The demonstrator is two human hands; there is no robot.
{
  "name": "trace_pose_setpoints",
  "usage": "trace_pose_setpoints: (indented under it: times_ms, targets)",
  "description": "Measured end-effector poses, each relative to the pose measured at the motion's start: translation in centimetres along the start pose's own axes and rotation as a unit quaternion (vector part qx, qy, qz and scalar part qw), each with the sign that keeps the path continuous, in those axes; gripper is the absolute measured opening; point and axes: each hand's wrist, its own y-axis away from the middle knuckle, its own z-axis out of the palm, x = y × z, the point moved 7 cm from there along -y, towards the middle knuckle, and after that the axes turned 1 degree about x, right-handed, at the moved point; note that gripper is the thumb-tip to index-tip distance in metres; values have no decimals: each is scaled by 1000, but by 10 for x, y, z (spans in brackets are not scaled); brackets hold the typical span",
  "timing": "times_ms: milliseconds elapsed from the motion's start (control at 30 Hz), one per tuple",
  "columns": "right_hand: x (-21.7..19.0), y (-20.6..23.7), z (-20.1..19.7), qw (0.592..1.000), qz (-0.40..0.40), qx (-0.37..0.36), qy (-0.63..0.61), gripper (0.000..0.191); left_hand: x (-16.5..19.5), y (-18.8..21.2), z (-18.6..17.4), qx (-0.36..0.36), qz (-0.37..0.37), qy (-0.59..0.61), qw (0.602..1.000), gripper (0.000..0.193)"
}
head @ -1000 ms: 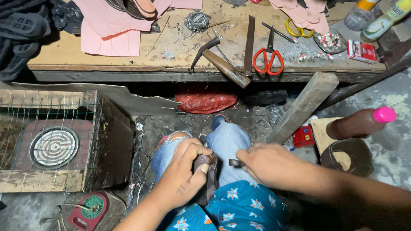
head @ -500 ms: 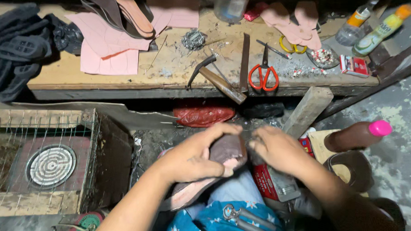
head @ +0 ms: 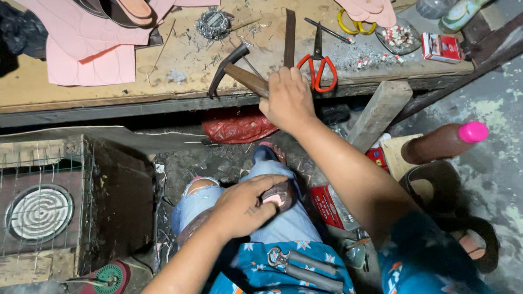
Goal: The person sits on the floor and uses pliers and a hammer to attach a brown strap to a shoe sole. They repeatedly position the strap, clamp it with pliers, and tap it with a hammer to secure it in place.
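Workshop floor below a low wooden bench [head: 159, 97]. Nearest, pliers [head: 303, 269] lie on the lap. Left hand [head: 245, 207] is clamped over a brown sole piece [head: 280, 195] pressed on the knee. Right hand [head: 287, 98] is closed around the wooden handle of a hammer [head: 235, 68] at the bench edge. Farther back, red scissors [head: 317, 65] and a small dish [head: 397, 37] holding small bits; contents cannot be identified.

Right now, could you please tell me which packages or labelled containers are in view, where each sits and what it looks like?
Small box: far right of the bench, flat, red and white.
Red packet: on the floor beside the right forearm, flat, red with white print.
Bottle: top right corner, lying down, green and white label.
Red bag: under the bench edge, crumpled plastic.
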Motion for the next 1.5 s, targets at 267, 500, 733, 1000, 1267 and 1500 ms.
trace_pose_setpoints:
  times_ms: [267, 500, 733, 1000, 1267, 1500]
  targets:
    - [46, 143, -3, 746, 177, -88, -637, 47, -5, 2, -6, 20, -24, -7, 999, 47]
    - [45, 244, -3, 655, 317, -244, -641, 20, 3, 3, 2, 15, 19, -16, 1000, 38]
    - [47, 256, 18, 637, 358, -121, -672, 8, 9, 6, 3, -3, 21, -19, 1000, 33]
    - [47, 256, 27, 647, 359, -121, -662, 6, 4, 3, -1, -5, 22, 2, 1000, 32]
    - [34, 236, -4, 843, 282, -150, -432, 8, -10, 0, -2, -21, -10, 9, 1000, 38]
    - [-34, 219, -53, 967, 80, -137, -200, 15, -4, 1, -2, -3, 16, -50, 999, 68]
